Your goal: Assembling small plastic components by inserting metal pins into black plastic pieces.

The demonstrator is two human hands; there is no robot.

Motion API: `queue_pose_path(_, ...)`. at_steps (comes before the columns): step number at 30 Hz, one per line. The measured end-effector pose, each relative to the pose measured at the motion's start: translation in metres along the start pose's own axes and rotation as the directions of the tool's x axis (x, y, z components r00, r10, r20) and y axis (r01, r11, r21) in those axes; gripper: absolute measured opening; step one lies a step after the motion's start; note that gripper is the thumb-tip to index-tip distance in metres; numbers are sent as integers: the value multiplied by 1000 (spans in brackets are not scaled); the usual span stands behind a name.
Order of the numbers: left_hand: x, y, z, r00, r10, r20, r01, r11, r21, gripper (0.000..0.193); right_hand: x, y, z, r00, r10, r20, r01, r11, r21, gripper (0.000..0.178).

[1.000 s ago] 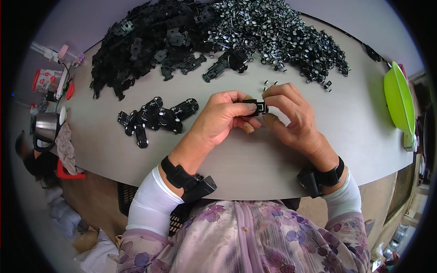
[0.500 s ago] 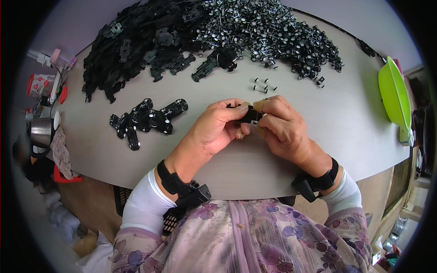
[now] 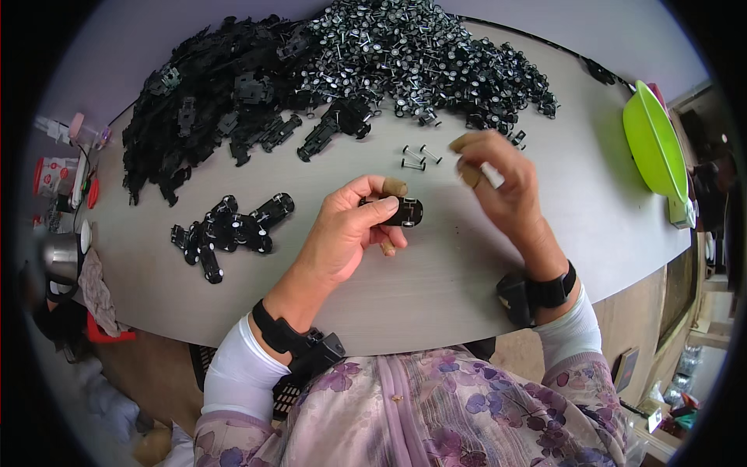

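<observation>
My left hand (image 3: 338, 233) pinches a small black toy car chassis (image 3: 410, 212) between thumb and fingers above the table. An axle with small wheels crosses the chassis near its right end; the other end is hidden under my fingers. My right hand (image 3: 510, 187) is raised to the right, apart from the chassis, its fingers bent and spread, slightly blurred, with nothing visible in them. Tan coverings wrap some fingertips on both hands. Just left of the right hand, several loose wheel axles (image 3: 413, 163) lie on the table.
At the back rise a heap of black chassis (image 3: 187, 117) and a heap of wheel axles (image 3: 412, 62). Several wheeled chassis (image 3: 229, 233) lie together at left. A green basin (image 3: 656, 144) stands at the right edge; a metal pot (image 3: 61, 257) and a cloth (image 3: 96, 288) are at far left.
My right hand has let go of the chassis and moved up and right. The left hand still holds the chassis, whose wheeled end now shows. The whole view has shifted slightly.
</observation>
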State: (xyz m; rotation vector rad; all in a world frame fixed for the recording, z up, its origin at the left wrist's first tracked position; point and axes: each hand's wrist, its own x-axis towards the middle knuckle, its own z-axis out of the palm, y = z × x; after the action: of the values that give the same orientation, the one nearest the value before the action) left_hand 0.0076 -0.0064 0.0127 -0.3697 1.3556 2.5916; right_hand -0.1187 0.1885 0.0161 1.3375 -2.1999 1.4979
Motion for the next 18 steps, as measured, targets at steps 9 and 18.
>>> queue_pose_path(9,1,1,-3,999,-37,8,36,997,66,19,2,31,-30,963,271,12,-253,914,-319,16)
queue_pose_path(18,3,-1,0,999,-40,35,37,996,84,23,3,14,-22,962,269,35,-250,929,-272,20)
